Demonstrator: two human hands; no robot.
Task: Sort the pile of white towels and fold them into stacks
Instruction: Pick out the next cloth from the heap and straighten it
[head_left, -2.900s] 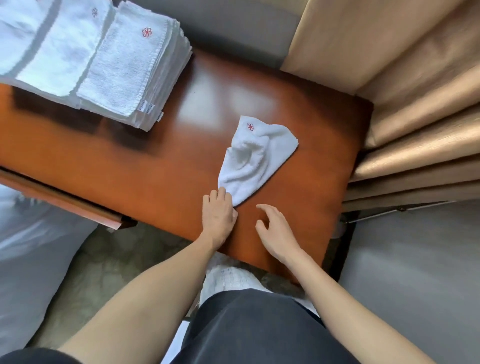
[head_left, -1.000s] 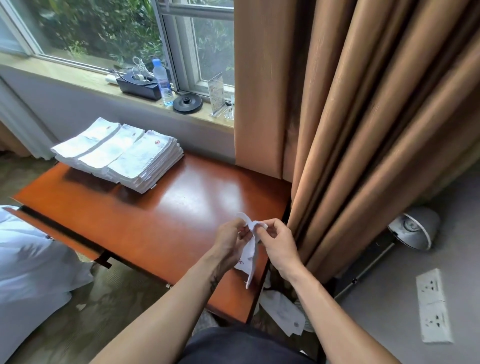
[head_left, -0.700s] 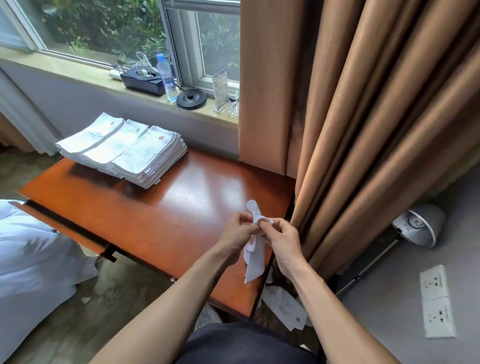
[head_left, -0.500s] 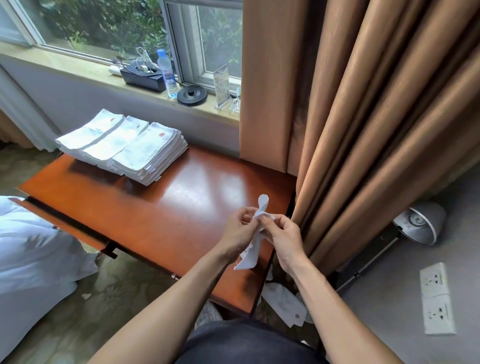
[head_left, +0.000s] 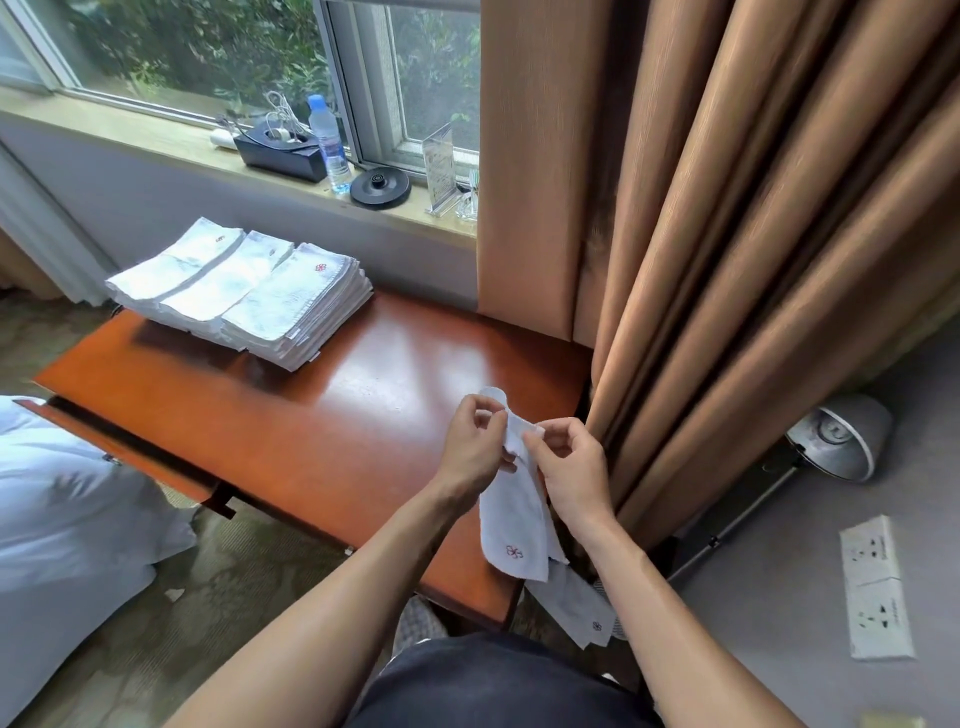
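Towel (head_left: 514, 519) is held in the air over the near right corner of the table (head_left: 363, 415), top edge pinched by curled fingers of left hand (head_left: 470, 452) and right hand (head_left: 571, 467); folded stacks (head_left: 244, 291) are seen at the far left corner.

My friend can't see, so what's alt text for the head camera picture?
The left hand and right hand pinch the top of a small white towel above a reddish wooden table. Stacks of folded white towels sit at its far left, below a window; tan curtains hang on the right.
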